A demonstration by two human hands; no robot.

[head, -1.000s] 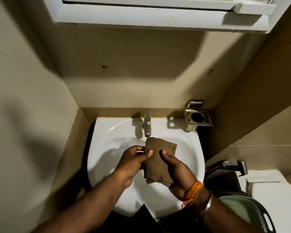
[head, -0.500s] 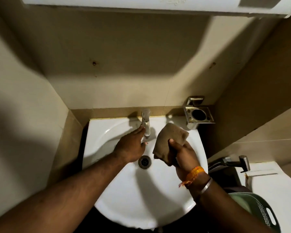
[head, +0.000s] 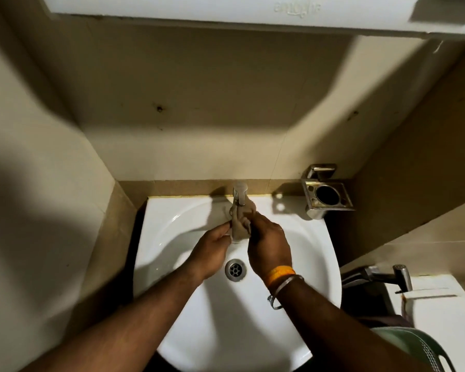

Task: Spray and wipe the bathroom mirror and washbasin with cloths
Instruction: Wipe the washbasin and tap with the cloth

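Observation:
A white washbasin [head: 301, 264] fills the lower middle, with a metal drain [head: 235, 269] in its bowl. A chrome tap [head: 239, 193] stands at its back edge. A brown cloth [head: 239, 224] is bunched up right under the tap's spout. My left hand [head: 212, 251] pinches the cloth's left side. My right hand [head: 269, 245] grips its right side, an orange band and a metal bangle on that wrist. Only the white bottom edge of the mirror cabinet [head: 226, 12] shows at the top; the mirror itself is out of view.
A metal wall holder [head: 326, 196] with a round hole hangs right of the tap. A chrome hand sprayer [head: 379, 275] and a white cistern [head: 446, 318] sit at the right. A green plastic object [head: 414, 347] is at the lower right. Tiled walls close in on both sides.
Both hands have come together on the cloth and lifted it up under the tap; half a second ago the left hand was at the tap and only the right held the cloth.

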